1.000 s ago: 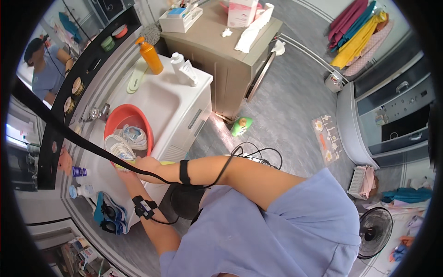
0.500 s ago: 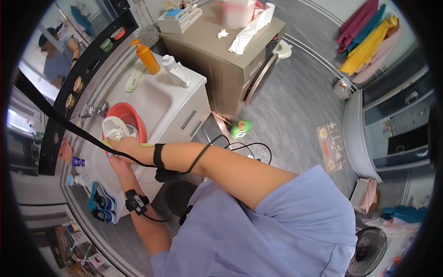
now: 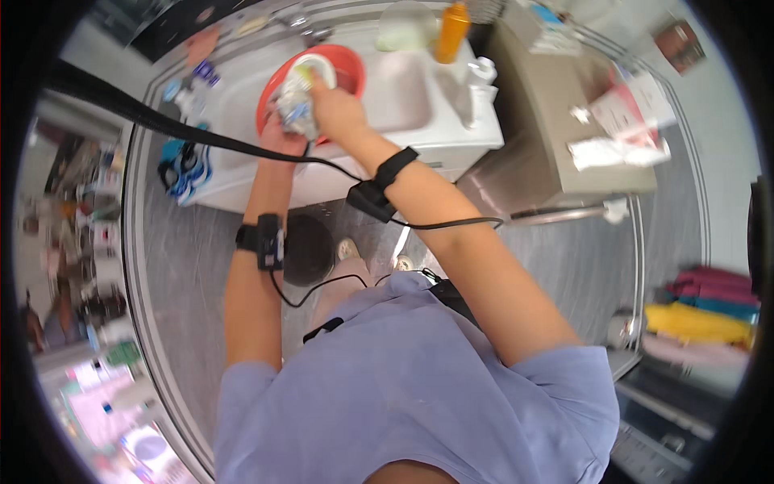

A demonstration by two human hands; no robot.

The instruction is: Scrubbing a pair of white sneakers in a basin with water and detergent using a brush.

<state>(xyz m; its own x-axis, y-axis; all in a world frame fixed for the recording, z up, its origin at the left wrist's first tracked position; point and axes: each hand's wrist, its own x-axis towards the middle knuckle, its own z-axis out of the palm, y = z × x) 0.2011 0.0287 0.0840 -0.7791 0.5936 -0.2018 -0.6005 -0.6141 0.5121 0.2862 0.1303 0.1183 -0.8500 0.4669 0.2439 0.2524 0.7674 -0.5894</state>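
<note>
Over a red basin (image 3: 349,71) in the white sink, my left hand (image 3: 284,139) grips a white shoe (image 3: 321,63) from below, its fingers partly hidden. The shoe is tilted and blurred, with a grey-blue patterned part toward me. Closed against the shoe's right side is my right hand (image 3: 340,113). By its thumb shows a slim yellow-green thing (image 3: 305,73); its kind cannot be made out. Both wrists wear black straps with small boxes and cables.
Right of the basin stand a white bottle (image 3: 477,93) and an orange pump bottle (image 3: 451,34). Blue shoes (image 3: 187,171) rest on the counter's left end. A beige washing machine (image 3: 540,105) stands at right, with white paper (image 3: 617,153) on it. A black cable crosses above my left forearm.
The view has swung right and down, so my body now faces the sink squarely. Both hands stay at the shoe over the basin, and the shoe's patterned part now shows more.
</note>
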